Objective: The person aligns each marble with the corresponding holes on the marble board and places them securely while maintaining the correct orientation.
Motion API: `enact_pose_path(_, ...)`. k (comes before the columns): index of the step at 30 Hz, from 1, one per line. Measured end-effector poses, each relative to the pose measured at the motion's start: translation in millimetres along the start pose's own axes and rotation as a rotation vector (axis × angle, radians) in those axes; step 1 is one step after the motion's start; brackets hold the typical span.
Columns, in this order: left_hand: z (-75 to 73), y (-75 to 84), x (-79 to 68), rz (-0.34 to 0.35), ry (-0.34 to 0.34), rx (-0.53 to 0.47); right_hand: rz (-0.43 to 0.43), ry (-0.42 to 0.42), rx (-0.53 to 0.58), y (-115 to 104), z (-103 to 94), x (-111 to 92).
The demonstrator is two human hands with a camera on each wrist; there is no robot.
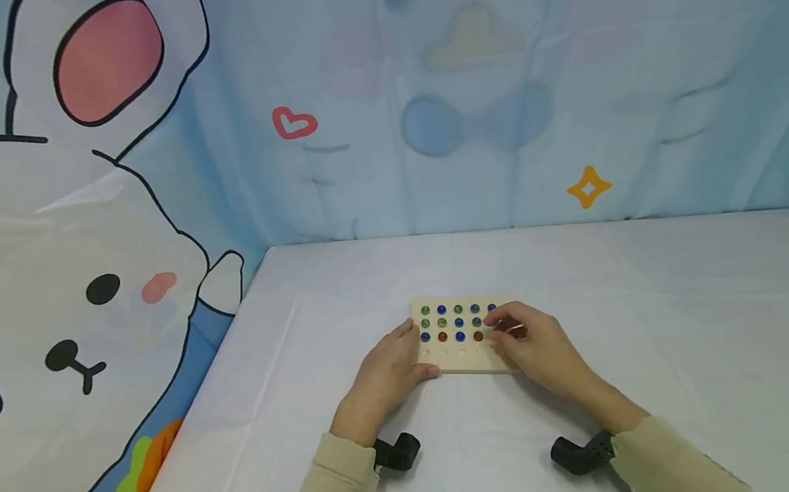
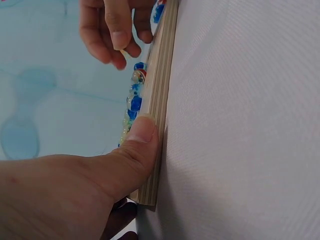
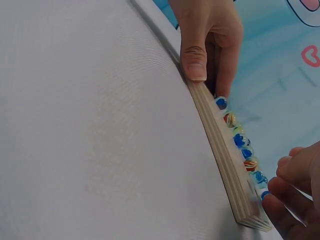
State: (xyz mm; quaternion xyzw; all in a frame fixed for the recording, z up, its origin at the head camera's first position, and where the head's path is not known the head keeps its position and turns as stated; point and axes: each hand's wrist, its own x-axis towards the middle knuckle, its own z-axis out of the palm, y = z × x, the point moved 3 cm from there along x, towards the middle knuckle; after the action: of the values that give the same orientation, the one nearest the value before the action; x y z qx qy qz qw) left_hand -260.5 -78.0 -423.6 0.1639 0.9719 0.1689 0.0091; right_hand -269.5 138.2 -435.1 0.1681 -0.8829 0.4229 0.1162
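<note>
A pale plywood board (image 1: 467,360) with rows of shallow hollows lies on the table, bearing several glass marbles (image 1: 459,323) in blue, green and red-orange. Gripping its left end is my left hand (image 1: 389,369), thumb on the front edge and fingers round the far side. My right hand (image 1: 541,347) hovers over the right end, its fingers loosely bent and the fingertips (image 3: 284,169) close beside a blue marble (image 3: 265,194). No marble shows between those fingers. In the head view this hand covers part of the board's right end. The front row has bare hollows (image 1: 445,351).
A white cloth covers the table (image 1: 680,340) around the board. Behind it hangs a light-blue printed curtain (image 1: 370,182), with a cartoon rabbit print (image 1: 9,250) on the left. Black wrist mounts (image 1: 397,453) sit at both sleeves.
</note>
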Motion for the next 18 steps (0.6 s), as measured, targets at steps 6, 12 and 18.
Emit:
enact_pose_path(6,0.6,-0.6,-0.2,-0.006,-0.010,-0.002,-0.007,0.027,-0.017,-3.4,-13.2,-2.0)
enact_pose_path(12,0.2,-0.1,0.1,0.004,-0.002,0.004,-0.017,0.090,-0.064,-1.2,-28.1,-7.2)
enact_pose_path(18,0.0,-0.5,0.2,0.012,0.006,0.022,-0.023,0.137,-0.090,2.7,-36.7,-13.8)
